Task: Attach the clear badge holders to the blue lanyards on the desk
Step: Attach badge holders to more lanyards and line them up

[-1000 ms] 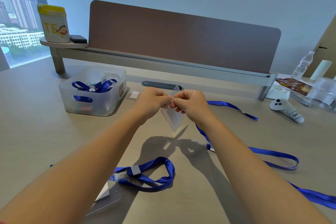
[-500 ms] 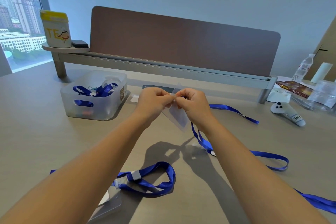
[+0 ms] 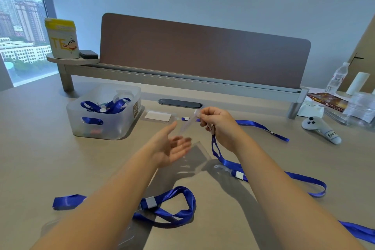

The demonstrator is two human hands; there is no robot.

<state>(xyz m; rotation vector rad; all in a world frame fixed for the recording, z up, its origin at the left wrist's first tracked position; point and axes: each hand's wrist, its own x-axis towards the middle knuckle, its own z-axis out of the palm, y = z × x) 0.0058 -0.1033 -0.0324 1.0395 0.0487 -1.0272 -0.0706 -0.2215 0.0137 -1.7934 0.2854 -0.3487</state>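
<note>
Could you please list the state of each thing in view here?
Left hand: open, palm up, empty.
Right hand: pinching a clear badge holder, lifted off the desk.
Storage bin: uncovered, holding blue lanyards.
Near lanyard: lying looped on the desk.
Water bottle: upright.

beige desk [image 3: 40,138], brown divider panel [image 3: 203,55], window [image 3: 20,26]

Two hands: the left hand [image 3: 172,148] open at centre, the right hand [image 3: 218,123] at 1 o'clock pinching one clear badge holder [image 3: 187,125]. Three blue lanyards lie loose on the desk [image 3: 40,148], more bunched in one clear bin [image 3: 103,113] at 10 o'clock. At 3 o'clock: one white controller [image 3: 320,128], one water bottle [image 3: 336,77].
</note>
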